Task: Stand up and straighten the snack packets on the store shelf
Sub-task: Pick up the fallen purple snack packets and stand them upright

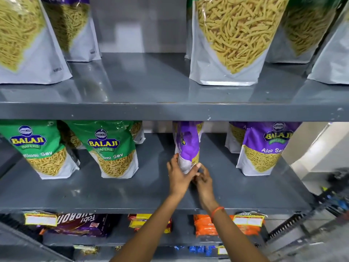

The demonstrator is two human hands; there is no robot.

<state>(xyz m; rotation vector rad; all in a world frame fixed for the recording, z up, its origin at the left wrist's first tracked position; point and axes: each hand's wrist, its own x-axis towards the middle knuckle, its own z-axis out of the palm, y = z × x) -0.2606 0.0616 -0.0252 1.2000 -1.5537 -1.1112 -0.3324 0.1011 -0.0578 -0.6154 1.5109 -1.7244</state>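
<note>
A purple snack packet [188, 144] stands on the middle grey shelf [132, 195], turned edge-on toward me. My left hand [179, 176] grips its lower end, thumb on the right side. Just below and to the right, my right hand [204, 183] touches the packet's bottom corner with its fingers curled; an orange band circles that wrist. Two green packets [111, 150] [40, 148] stand upright to the left. A purple Aloo Sev packet [264, 148] stands upright to the right, with another purple packet [235, 137] behind it.
The upper shelf [170, 110] carries several large sev pouches [232, 40], with a gap in the middle. Below, the lower shelf holds a dark purple biscuit pack [81, 225], a yellow pack [139, 222] and orange packs [205, 225]. Price tags [40, 218] hang on the shelf's front edge.
</note>
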